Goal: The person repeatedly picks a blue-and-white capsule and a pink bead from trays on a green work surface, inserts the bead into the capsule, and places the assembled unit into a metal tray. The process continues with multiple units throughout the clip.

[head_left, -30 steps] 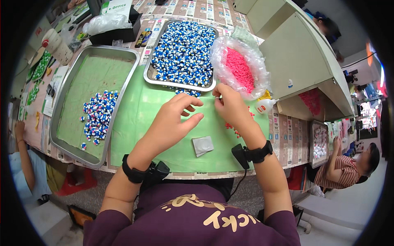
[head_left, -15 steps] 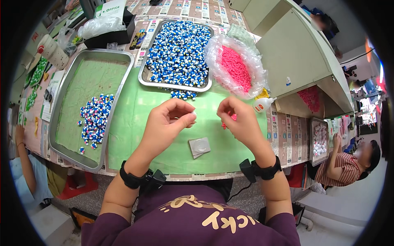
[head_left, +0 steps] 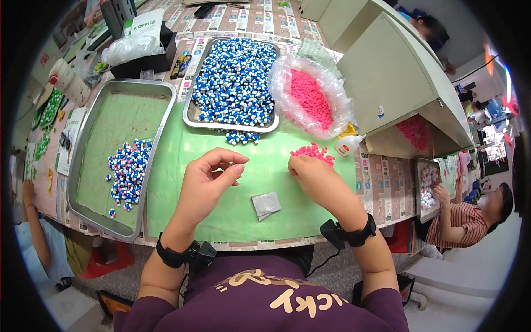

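Above the green mat (head_left: 182,216), my left hand (head_left: 207,180) is curled with thumb and fingertips drawn together; whatever sits between them is too small to make out. My right hand (head_left: 318,176) reaches to the near edge of a small heap of pink pieces (head_left: 314,152), its fingers pinched together and their tips hidden. A small grey-white square pad (head_left: 266,205) with a clear round patch lies between and nearer than the hands. Several small blue-and-white pieces (head_left: 241,137) lie loose beyond the left hand.
A metal tray (head_left: 191,119) heaped with blue-and-white pieces stands at the back. A plastic bag (head_left: 345,108) of pink pieces and a white squeeze bottle (head_left: 347,145) are right of it. At left, another tray (head_left: 73,182) holds blue, white and pink pieces. A grey cabinet (head_left: 387,66) bounds the right.
My right hand has come down from a raised pinch to the pink heap. The left hand has shifted slightly left and lower. The whole view has tilted a little.
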Motion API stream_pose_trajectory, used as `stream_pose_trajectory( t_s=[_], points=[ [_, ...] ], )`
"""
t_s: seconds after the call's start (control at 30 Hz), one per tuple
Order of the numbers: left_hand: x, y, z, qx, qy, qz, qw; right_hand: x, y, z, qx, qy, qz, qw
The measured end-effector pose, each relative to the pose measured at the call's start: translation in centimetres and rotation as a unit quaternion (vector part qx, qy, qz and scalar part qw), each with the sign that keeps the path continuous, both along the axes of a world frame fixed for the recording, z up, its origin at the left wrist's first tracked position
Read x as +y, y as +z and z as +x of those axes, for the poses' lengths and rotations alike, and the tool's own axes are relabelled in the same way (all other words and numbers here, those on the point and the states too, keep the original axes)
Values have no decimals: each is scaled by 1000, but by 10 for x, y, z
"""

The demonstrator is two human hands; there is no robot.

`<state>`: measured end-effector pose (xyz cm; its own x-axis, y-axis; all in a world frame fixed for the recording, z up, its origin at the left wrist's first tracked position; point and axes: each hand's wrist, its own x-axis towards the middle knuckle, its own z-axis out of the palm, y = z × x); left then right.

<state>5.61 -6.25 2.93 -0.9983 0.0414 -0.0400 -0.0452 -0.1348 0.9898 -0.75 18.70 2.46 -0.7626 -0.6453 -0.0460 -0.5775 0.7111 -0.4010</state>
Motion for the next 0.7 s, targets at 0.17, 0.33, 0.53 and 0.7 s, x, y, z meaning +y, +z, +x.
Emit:
stream_pose_trajectory(
  t_s=[0.17, 0.33, 0.53, 0.7],
  points=[
    [8, -2, 2, -15, -37, -9, 999, -3, 9, -4, 6, -9, -84, 996],
    [17, -1, -3, -23, -65, 6, 998, -11, 31, -2, -98, -72, -253, 960],
    [19, 0, -5, -24, -79, 6, 997, -1, 9, -5, -13, -25, -124, 992],
    [16, -4, -6, -22, -74, -3, 997, 2, 0, -5, 8, -3, -97, 995]
  ],
)
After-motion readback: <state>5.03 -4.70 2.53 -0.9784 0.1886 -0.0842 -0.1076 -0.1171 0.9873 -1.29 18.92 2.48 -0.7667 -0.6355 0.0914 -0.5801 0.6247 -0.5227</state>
